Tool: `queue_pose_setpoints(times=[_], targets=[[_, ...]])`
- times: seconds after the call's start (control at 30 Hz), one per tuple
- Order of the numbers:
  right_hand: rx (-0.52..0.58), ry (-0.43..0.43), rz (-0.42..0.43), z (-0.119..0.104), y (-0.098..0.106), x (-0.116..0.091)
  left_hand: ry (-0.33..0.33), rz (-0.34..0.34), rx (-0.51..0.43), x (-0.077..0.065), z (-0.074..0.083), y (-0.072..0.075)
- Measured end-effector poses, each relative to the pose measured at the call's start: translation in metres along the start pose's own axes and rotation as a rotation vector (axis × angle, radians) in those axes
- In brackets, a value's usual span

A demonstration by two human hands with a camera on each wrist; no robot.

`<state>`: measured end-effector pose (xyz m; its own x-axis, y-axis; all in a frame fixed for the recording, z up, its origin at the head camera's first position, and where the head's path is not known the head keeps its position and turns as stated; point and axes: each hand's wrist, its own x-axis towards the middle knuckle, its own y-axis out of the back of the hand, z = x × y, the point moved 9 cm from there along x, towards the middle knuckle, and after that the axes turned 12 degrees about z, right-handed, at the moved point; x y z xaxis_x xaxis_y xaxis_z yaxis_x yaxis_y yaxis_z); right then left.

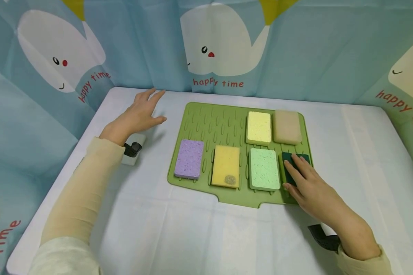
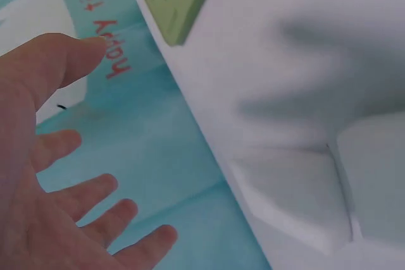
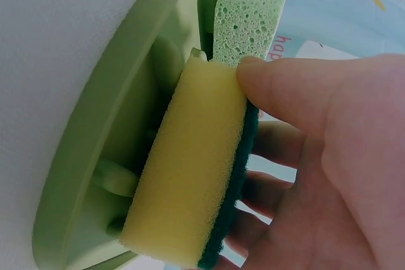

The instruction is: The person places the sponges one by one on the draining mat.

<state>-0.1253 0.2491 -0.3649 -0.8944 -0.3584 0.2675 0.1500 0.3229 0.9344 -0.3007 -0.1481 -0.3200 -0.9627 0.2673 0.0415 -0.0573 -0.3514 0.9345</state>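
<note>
My right hand (image 1: pixel 313 191) rests on a scouring sponge (image 3: pixel 183 162) at the front right of a green ridged mat (image 1: pixel 206 122). The sponge has a yellow foam body and a dark green scrubbing face turned up. Fairly straight fingers lie across that face, and the thumb touches its edge in the right wrist view. Just left of it lies a light green sponge (image 1: pixel 264 170). Off the mat's far left side, my left hand (image 1: pixel 137 114) hovers over the table with fingers spread, holding nothing.
Also on the mat are a purple sponge (image 1: pixel 189 159), a yellow sponge (image 1: pixel 226 164) with a grey spot, a pale yellow sponge (image 1: pixel 258 128) and a beige sponge (image 1: pixel 287 127). A whale-print curtain (image 1: pixel 151 49) stands behind the white table (image 1: pixel 179 233).
</note>
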Motion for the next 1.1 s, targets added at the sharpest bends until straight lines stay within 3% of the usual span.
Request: queue_pose_setpoints(times=[0.23,0.7,1.1], targets=[[-0.004,-0.009,-0.017,0.003,-0.002,-0.001,0.042,-0.065,0.031,0.005,-0.016,-0.001],[-0.001,-0.005,-0.014,0.002,-0.003,0.001,0.129,-0.282,0.151,0.005,-0.045,-0.018],[-0.004,0.009,0.015,-0.001,0.0,0.001,0.163,-0.382,0.151,0.012,-0.052,-0.029]])
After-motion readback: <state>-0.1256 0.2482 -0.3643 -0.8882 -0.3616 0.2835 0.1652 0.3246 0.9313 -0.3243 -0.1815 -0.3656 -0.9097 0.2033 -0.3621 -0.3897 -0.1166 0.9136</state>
